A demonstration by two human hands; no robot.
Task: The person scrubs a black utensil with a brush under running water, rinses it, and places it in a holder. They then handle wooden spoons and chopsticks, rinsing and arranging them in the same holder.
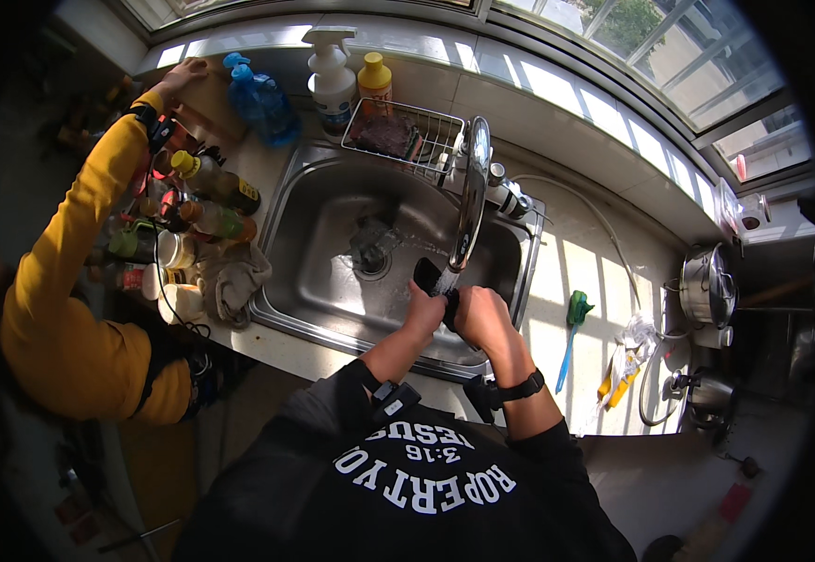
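Water runs from the chrome faucet onto a black object held over the right part of the steel sink. My left hand grips its near left side. My right hand is closed around a dark part at its right; whether that is the same piece cannot be told. Fingers and splashing water hide much of the object. Farther left in the basin, a translucent thing lies by the drain. Behind the sink, a wire rack holds a dark scouring pad.
A co-worker's yellow sleeve reaches over bottles at the left. A grey cloth lies beside the sink. Spray and blue pump bottles stand behind. On the right counter are a green-headed brush, a hose and a pot.
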